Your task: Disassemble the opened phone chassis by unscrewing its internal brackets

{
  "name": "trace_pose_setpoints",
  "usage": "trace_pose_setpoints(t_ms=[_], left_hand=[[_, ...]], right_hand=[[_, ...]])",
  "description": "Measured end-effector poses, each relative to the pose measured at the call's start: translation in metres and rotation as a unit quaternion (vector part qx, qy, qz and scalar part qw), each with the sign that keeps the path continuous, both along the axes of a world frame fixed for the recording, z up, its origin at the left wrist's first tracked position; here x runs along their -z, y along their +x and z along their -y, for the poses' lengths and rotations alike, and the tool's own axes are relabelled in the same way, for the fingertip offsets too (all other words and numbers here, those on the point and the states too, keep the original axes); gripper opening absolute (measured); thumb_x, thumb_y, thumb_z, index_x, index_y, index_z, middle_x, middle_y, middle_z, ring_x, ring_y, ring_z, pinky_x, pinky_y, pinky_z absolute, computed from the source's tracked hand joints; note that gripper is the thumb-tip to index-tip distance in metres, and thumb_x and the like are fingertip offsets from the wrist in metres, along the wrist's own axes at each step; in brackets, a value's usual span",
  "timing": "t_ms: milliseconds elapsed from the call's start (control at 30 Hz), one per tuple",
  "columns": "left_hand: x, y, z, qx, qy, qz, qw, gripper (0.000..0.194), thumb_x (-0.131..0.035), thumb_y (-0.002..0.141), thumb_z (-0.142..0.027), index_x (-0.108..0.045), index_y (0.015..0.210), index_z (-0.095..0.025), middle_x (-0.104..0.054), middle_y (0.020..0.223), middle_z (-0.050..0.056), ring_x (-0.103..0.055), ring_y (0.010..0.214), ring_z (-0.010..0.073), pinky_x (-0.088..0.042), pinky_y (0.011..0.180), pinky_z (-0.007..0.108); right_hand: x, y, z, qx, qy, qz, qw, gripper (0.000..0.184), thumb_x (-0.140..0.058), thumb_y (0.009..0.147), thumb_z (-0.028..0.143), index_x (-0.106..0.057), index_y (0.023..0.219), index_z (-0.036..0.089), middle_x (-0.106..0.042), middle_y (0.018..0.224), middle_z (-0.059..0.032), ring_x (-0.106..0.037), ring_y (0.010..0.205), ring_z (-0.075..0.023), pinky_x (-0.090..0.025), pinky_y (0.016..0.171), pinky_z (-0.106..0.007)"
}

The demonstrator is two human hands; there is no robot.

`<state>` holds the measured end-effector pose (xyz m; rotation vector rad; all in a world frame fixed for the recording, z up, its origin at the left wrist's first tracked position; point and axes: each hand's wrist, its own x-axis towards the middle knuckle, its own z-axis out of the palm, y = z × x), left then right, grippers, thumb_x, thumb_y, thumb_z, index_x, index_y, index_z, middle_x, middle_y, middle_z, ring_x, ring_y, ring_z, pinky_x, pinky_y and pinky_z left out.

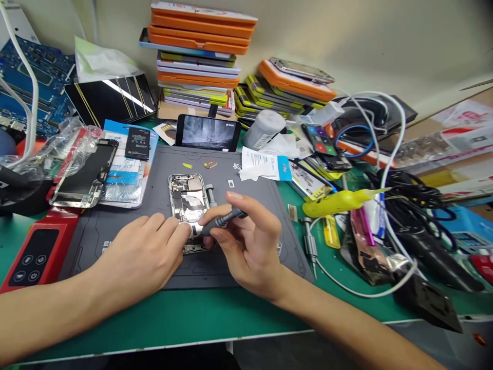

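An opened phone (pixel 188 192) lies on the grey work mat (pixel 246 267), its inner boards and parts exposed. My right hand (pixel 254 246) is closed round a dark grey screwdriver (pixel 217 223), held slanting over the lower half of the phone. From the left, my left hand (pixel 148 252) reaches over the phone's lower left edge with its fingers curled together. A small white piece with a dark band shows by those fingertips, but what they grip is hidden. Another grey screwdriver (pixel 210 194) lies just right of the phone. The screwdriver's tip cannot be made out.
A propped phone with a lit screen (pixel 210 132) stands behind the mat. On the mat lies a small SIM tray (pixel 230 183). A detached phone screen (pixel 84 172) and a red device (pixel 40 249) are at left. Right are a yellow bottle (pixel 339 202), a screwdriver (pixel 309 241) and cables.
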<state>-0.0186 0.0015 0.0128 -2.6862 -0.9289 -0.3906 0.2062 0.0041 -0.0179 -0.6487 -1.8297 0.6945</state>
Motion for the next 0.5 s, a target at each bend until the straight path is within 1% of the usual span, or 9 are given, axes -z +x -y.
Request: trace_pose_setpoints(t_ms=[67,167,367,433,500], left_hand=[[0.0012,-0.0005,0.0002,0.000,-0.004,0.002,1.000,0.016,-0.048,0.102,-0.012,-0.053,0.089,-0.021,-0.056,0.074,0.000,-0.054,0.064,0.0222,-0.037,0.060,0.038],[0.0025,-0.0010,-0.0009,0.001,-0.007,0.003,1.000,0.015,-0.048,0.102,-0.012,-0.053,0.090,-0.021,-0.056,0.075,0.001,-0.054,0.065,0.0223,-0.037,0.060,0.038],[0.0015,-0.0007,-0.0021,0.009,-0.005,0.004,1.000,0.017,-0.048,0.101,-0.011,-0.052,0.088,-0.021,-0.055,0.074,0.001,-0.053,0.065,0.0219,-0.037,0.061,0.038],[0.0014,-0.0007,-0.0014,0.011,-0.003,0.008,1.000,0.017,-0.048,0.101,-0.011,-0.052,0.088,-0.021,-0.055,0.073,0.001,-0.054,0.064,0.0220,-0.037,0.061,0.038],[0.0017,-0.0006,-0.0009,0.011,-0.004,0.011,1.000,0.016,-0.048,0.101,-0.012,-0.052,0.088,-0.021,-0.056,0.074,0.001,-0.054,0.064,0.0222,-0.038,0.060,0.039]], right_hand=[[0.0010,0.0003,-0.0009,-0.001,-0.007,0.009,1.000,0.063,-0.054,0.108,0.009,-0.033,0.162,0.034,-0.068,0.119,-0.0077,-0.066,0.082,-0.0135,-0.069,0.075,-0.032],[0.0010,0.0004,-0.0021,-0.002,0.002,0.022,1.000,0.063,-0.053,0.108,0.007,-0.033,0.163,0.032,-0.066,0.119,-0.0080,-0.065,0.083,-0.0132,-0.068,0.078,-0.033],[-0.0017,-0.0009,-0.0019,0.003,0.002,0.025,1.000,0.062,-0.052,0.109,0.009,-0.034,0.162,0.035,-0.066,0.115,-0.0046,-0.064,0.076,-0.0121,-0.067,0.072,-0.030],[-0.0024,-0.0011,-0.0023,0.006,0.002,0.028,1.000,0.063,-0.053,0.109,0.009,-0.034,0.163,0.036,-0.066,0.115,-0.0042,-0.066,0.077,-0.0127,-0.068,0.072,-0.031],[-0.0039,-0.0009,-0.0034,0.007,0.016,0.039,0.999,0.064,-0.057,0.108,0.011,-0.035,0.163,0.036,-0.069,0.120,-0.0057,-0.070,0.084,-0.0142,-0.068,0.074,-0.031]])
